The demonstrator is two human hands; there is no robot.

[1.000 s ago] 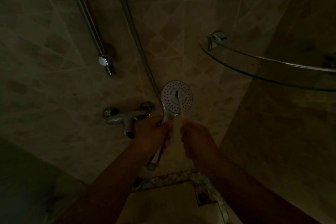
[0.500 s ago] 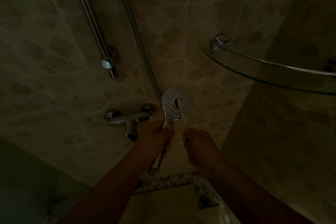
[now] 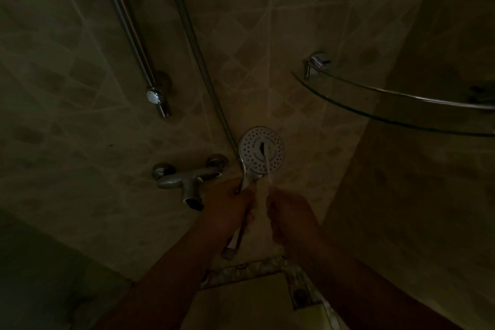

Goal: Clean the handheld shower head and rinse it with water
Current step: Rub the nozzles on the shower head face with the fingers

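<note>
In the dim shower corner my left hand (image 3: 227, 206) grips the chrome handle of the handheld shower head (image 3: 251, 150), whose round white spray face with small nozzle holes points toward me. My right hand (image 3: 290, 217) is closed on a thin pale brush (image 3: 267, 166), likely a toothbrush. Its dark tip rests on the middle of the spray face. The metal hose (image 3: 192, 43) runs from the top of the view down behind the head. No water is visible.
A chrome mixer tap (image 3: 184, 177) juts from the tiled wall left of my hands. A slide bar (image 3: 134, 35) hangs above it. A curved glass corner shelf (image 3: 396, 107) sticks out at the right. A floor drain (image 3: 300, 295) lies below.
The brush tip has shifted slightly on the middle of the spray face. Both hands keep their grips, and the view has drifted a little.
</note>
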